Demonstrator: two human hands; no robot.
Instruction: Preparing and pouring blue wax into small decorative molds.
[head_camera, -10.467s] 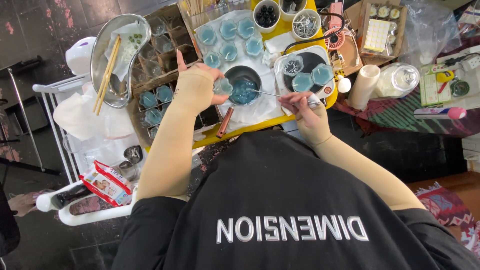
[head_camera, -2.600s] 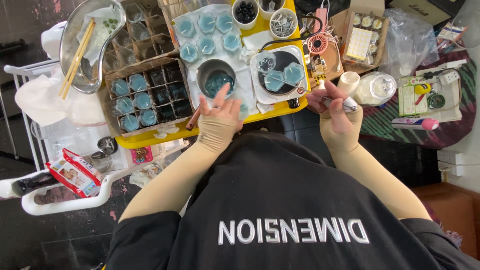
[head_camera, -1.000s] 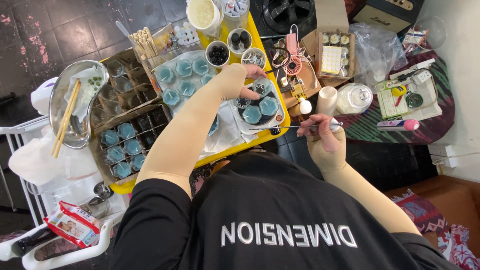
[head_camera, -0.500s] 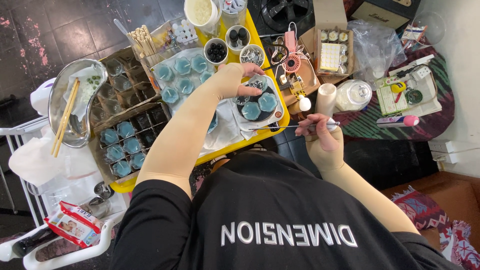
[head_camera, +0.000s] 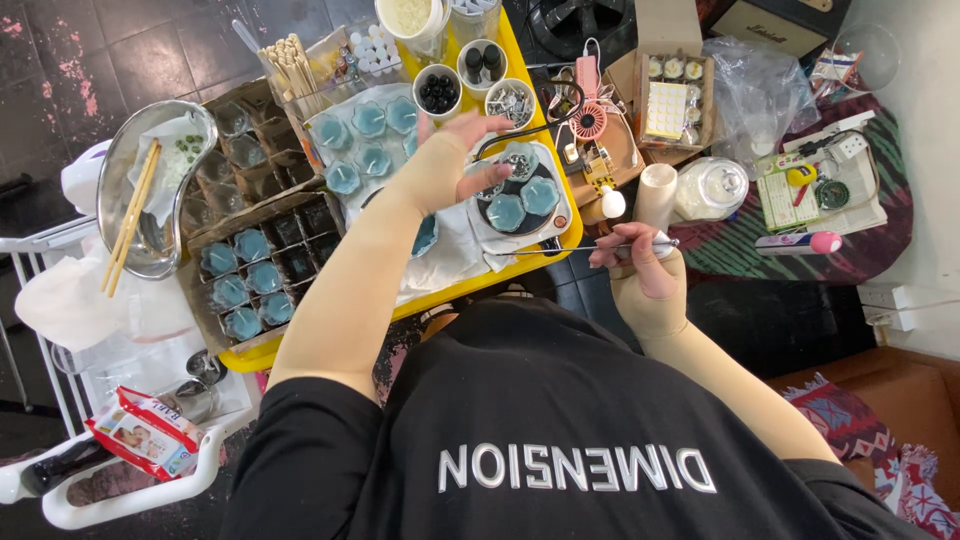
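Note:
My left hand (head_camera: 452, 162) reaches across the yellow tray (head_camera: 505, 272), fingers spread and empty. It hovers over the left edge of a small white dish (head_camera: 553, 216) holding blue-filled hexagonal moulds (head_camera: 506, 211). My right hand (head_camera: 643, 268) stays closer to my body, off the tray's right side. It pinches a thin metal stick (head_camera: 560, 249) whose tip points left towards the dish. More blue moulds (head_camera: 368, 120) lie on a sheet behind my left arm.
A cardboard divider box (head_camera: 252, 268) with blue cups stands at the left, beside a metal bowl (head_camera: 128, 158) holding chopsticks (head_camera: 130, 228). Small bowls of beads (head_camera: 438, 92), a pink fan (head_camera: 588, 112), a paper roll (head_camera: 655, 194) and a jar (head_camera: 716, 187) crowd the back and right.
My left hand has lifted slightly off the white dish and its fingers have spread. My right hand keeps the metal stick almost still.

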